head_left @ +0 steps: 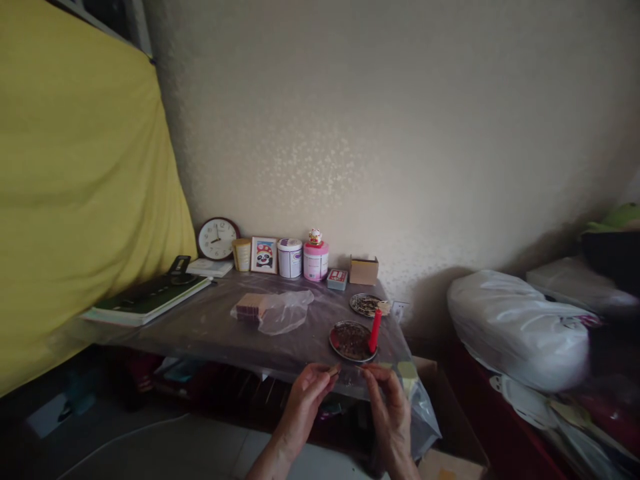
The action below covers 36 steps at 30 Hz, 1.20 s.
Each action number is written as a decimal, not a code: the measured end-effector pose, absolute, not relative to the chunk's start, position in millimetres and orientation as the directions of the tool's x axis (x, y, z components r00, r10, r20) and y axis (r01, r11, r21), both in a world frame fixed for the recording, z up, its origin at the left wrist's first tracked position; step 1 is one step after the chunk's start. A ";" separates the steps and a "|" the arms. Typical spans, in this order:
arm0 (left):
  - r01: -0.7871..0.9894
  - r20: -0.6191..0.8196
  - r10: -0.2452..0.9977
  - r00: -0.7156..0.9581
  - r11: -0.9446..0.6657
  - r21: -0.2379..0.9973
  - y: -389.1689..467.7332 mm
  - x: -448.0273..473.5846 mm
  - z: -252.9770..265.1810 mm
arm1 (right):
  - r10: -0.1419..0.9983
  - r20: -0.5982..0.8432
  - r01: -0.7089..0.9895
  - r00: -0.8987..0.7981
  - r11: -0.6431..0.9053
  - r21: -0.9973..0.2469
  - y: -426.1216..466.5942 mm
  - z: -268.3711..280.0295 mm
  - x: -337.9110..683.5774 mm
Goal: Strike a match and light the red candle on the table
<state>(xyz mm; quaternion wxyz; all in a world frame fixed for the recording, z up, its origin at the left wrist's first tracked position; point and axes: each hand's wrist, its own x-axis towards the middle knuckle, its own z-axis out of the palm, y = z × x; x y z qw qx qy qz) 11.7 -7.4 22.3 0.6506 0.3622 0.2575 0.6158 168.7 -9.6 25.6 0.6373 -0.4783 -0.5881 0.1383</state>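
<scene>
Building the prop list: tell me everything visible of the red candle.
The red candle looks like slim wax, wider toward the base. No flame shows at its tip. It stands nearly upright, leaning slightly right, on the right side of the round, dark-stained nearer plate. Neither the left hand nor the right hand touches it.

Candle (375, 331) is standing on near plate (350, 340), right side; far plate (363, 305) is lying behind. Packet (250, 307) is sitting left of both. Clock (219, 239), picture (264, 255), canisters (290, 259) are standing along back of table (300, 343), left to right. Left hand (307, 390) and right hand (391, 397) are hanging before near plate.
</scene>
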 end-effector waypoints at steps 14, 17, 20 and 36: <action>-0.643 0.140 0.981 0.137 -0.019 0.765 -7.6 17.7 22.3 | 0.550 0.834 0.596 0.050 0.654 -0.467 -22.8 32.7 159.6; -0.649 0.132 0.982 0.135 -0.013 0.760 -7.1 17.1 20.2 | 0.525 0.851 0.602 -0.030 0.689 -0.404 -21.0 32.6 161.7; -0.643 0.135 0.981 0.141 -0.013 0.766 -8.8 14.7 22.3 | 0.560 0.824 0.661 -0.086 0.651 -0.373 -8.9 27.2 167.7; -0.607 0.044 0.999 0.001 -0.034 0.794 -5.7 6.8 27.1 | 0.764 0.542 0.407 0.350 0.397 -0.822 -6.8 29.7 178.0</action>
